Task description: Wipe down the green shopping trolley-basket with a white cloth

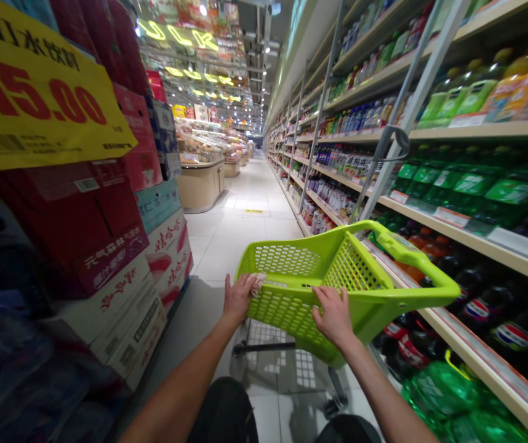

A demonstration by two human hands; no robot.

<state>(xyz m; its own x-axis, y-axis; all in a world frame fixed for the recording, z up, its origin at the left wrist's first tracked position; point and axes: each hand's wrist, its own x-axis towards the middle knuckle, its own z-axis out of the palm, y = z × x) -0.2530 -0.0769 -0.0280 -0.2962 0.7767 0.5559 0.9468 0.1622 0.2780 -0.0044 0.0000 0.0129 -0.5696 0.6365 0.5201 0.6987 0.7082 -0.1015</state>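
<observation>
A bright green plastic shopping cart (292, 301) stands crosswise in front of me, its handle toward the shelves on the right. My left hand (237, 298) is closed on a pale crumpled cloth (258, 284), pressed against the cart's upper rim near its front corner. Farther along the near side, my right hand (332, 312) hooks its fingers over the same rim, thumb on the outer wall. The visible part of the basket holds no goods.
Stacked drink cartons (107, 307) rise close on the left under a yellow price sign (42, 92). Shelves of bottles (471, 184) line the right side, with green bottle packs (448, 394) low down. A tiled aisle (245, 184) runs ahead past a wooden display counter (202, 184).
</observation>
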